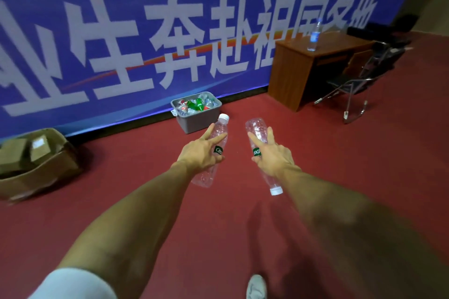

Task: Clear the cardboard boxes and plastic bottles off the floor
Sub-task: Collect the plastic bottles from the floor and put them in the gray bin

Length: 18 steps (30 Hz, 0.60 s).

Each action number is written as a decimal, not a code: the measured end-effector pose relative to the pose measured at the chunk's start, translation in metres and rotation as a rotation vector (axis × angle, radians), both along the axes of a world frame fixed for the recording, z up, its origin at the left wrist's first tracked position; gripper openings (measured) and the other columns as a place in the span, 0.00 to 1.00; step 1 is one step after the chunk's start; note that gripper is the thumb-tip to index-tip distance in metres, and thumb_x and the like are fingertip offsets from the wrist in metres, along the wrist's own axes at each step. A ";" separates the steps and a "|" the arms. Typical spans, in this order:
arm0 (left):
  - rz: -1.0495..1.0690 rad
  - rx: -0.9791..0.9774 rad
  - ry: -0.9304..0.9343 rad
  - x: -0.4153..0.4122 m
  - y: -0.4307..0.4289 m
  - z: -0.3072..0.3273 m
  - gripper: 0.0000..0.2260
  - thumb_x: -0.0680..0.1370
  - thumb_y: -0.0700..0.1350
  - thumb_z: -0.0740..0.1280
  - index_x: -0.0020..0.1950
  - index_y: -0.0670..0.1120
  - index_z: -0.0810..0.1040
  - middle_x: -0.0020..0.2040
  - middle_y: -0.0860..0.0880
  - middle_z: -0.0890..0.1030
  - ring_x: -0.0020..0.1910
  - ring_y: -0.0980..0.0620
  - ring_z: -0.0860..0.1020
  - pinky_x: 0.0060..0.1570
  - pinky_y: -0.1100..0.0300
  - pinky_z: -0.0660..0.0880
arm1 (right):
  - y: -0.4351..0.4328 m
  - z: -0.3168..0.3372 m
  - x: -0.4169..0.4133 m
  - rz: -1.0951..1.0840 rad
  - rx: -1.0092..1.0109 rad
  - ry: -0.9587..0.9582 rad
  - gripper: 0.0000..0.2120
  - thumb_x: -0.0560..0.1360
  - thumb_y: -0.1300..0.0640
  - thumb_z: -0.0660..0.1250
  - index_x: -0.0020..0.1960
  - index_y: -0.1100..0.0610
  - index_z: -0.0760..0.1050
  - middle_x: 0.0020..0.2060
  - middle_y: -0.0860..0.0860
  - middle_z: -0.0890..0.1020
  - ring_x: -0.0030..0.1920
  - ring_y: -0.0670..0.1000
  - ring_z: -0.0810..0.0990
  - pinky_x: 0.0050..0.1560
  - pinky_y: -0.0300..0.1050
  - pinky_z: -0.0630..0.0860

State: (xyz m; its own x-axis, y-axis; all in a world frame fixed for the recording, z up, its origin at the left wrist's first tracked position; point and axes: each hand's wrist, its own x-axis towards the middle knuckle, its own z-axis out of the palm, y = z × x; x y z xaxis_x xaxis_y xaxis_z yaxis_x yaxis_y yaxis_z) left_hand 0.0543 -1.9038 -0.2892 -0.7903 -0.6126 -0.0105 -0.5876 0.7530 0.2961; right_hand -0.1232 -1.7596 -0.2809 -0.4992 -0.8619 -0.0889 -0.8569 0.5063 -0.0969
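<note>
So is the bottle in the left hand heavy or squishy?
Probably light: the bottle looks clear and empty, and the left hand holds it around the middle. Its thin plastic would likely crumple if squeezed. Being round, it would probably roll if dropped.

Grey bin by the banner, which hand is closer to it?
Left. The left hand, gripping the left bottle, is just short of the bin, nearly in line with it. The right hand, gripping the right bottle, is off to the bin's right, farther away.

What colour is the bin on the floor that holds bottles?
The bin is grey, shown best in the head view.
</note>
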 end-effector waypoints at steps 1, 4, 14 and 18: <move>0.013 -0.002 0.000 -0.011 -0.017 -0.001 0.32 0.79 0.58 0.67 0.79 0.65 0.56 0.81 0.58 0.38 0.65 0.47 0.77 0.61 0.49 0.75 | -0.020 -0.001 -0.014 0.011 0.000 -0.007 0.35 0.82 0.49 0.62 0.80 0.37 0.44 0.80 0.59 0.39 0.63 0.62 0.77 0.62 0.53 0.75; 0.075 -0.006 0.023 -0.045 -0.070 0.003 0.32 0.79 0.58 0.67 0.79 0.64 0.55 0.81 0.58 0.37 0.65 0.48 0.78 0.58 0.50 0.76 | -0.079 0.002 -0.060 0.051 -0.021 -0.022 0.36 0.82 0.49 0.62 0.80 0.38 0.43 0.80 0.60 0.39 0.63 0.62 0.78 0.62 0.54 0.74; 0.235 -0.005 0.013 -0.133 -0.231 0.008 0.33 0.80 0.58 0.66 0.80 0.64 0.52 0.80 0.58 0.34 0.64 0.49 0.78 0.49 0.58 0.77 | -0.261 0.003 -0.177 0.165 -0.008 -0.086 0.39 0.81 0.45 0.64 0.80 0.37 0.41 0.80 0.58 0.38 0.61 0.61 0.79 0.61 0.52 0.75; 0.265 0.028 -0.004 -0.163 -0.316 -0.012 0.34 0.79 0.58 0.67 0.80 0.64 0.52 0.79 0.59 0.34 0.64 0.49 0.78 0.53 0.55 0.77 | -0.351 -0.014 -0.204 0.224 0.027 -0.101 0.39 0.81 0.48 0.65 0.80 0.36 0.41 0.80 0.58 0.37 0.60 0.59 0.80 0.62 0.52 0.76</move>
State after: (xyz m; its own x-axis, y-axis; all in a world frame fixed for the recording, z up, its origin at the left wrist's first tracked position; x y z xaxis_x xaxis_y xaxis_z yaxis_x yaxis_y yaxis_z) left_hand -0.1085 -2.2198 -0.3009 -0.6023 -0.7976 -0.0331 -0.7645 0.5643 0.3116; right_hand -0.3271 -2.1104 -0.2945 -0.2828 -0.9469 -0.1529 -0.9348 0.3078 -0.1771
